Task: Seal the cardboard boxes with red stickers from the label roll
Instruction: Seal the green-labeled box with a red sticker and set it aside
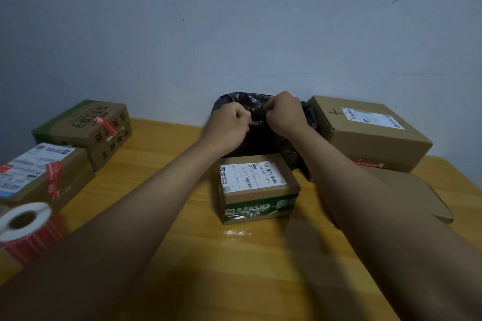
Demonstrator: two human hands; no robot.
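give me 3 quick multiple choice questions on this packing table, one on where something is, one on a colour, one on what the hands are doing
1. Where is the label roll?
A. near left edge of the table
B. on the black bag
C. far right corner

2. What colour are the stickers on the left boxes?
A. blue
B. red
C. yellow

3. What are the hands doing?
A. both grip the black bag
B. both peel a sticker
C. both lie flat on the table

Answers: 1 A, the roll sits at the near left; 2 B, a red sticker crosses a box seam; 3 A, left hand and right hand curl on the bag.
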